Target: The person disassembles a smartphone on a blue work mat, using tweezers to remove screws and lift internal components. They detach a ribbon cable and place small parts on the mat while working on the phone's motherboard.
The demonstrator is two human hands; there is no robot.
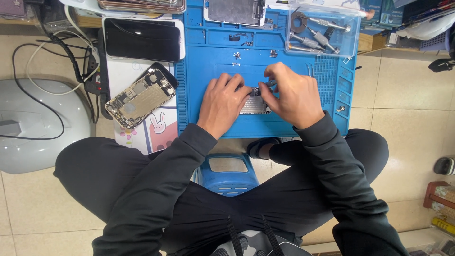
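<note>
A small silver-grey phone part [255, 104], flat and rectangular with a dark strip along its upper edge, lies near the middle of a blue repair mat [199, 114] on the worktop. Most of it is hidden beneath the hands. The left hand [222, 102] rests on its left side, fingers curled down and pressing on it. The right hand [291, 95] covers its right side, fingertips pinched together at the part's upper edge around something thin and metallic; what that is cannot be made out.

At the mat's upper right corner stands a clear plastic tray [350, 45] holding several silver screwdriver handles [313, 42] laid at angles, plus a round dark roll. Tiny screws [236, 56] sit loose on the mat above the hands.

Left of the mat, an opened phone body [141, 98] lies tilted with its innards showing, and above it a dark-screened phone [142, 39] lies flat.
</note>
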